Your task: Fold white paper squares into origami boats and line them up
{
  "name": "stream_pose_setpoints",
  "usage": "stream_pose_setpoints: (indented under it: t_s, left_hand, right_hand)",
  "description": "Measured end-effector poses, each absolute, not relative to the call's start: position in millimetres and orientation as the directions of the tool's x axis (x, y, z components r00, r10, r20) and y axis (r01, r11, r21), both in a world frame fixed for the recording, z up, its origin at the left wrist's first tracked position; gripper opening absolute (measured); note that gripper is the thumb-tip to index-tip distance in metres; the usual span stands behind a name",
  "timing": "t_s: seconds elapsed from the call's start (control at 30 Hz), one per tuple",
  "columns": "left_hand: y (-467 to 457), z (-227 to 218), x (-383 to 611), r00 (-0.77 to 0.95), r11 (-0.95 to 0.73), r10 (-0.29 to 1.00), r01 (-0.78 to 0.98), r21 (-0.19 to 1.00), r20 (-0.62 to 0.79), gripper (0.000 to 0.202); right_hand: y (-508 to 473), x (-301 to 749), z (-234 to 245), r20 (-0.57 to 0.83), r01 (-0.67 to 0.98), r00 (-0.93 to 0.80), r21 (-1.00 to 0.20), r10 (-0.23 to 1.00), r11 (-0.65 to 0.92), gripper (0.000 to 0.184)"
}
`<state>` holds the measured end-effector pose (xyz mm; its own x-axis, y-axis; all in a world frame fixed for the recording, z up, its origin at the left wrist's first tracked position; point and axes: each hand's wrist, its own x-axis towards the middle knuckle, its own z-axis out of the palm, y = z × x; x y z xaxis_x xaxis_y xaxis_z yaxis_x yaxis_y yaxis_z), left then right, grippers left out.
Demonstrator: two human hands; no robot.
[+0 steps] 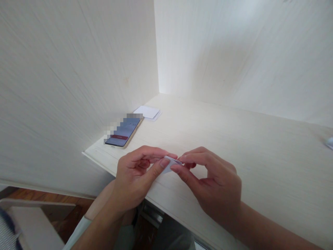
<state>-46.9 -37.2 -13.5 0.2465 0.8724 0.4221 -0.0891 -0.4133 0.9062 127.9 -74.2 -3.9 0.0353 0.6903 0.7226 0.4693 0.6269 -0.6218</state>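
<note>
My left hand (137, 173) and my right hand (213, 182) meet above the front edge of a pale wooden desk (234, 146). Both pinch a small white folded piece of paper (170, 163) between thumb and fingers, the left from the left side, the right from the right side. The paper is mostly hidden by the fingertips, so its shape is unclear.
A phone (124, 132) with a lit screen lies at the desk's left edge, next to the left wall. Behind it lies a small stack of white paper squares (147, 112). A white object (330, 142) shows at the far right edge. Pale walls enclose the desk.
</note>
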Motion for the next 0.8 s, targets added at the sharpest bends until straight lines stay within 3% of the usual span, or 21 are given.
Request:
stream_pose_setpoints:
  t_s: [0.8]
  left_hand:
    - [-39.8, -23.3, -53.3, 0.229, -0.468, 0.869, 0.092, 0.879, 0.439, 0.012]
  right_hand:
    - [-75.1, 129.5, -4.3, 0.736, 0.449, 0.018, -0.611, 0.677, 0.652, 0.019]
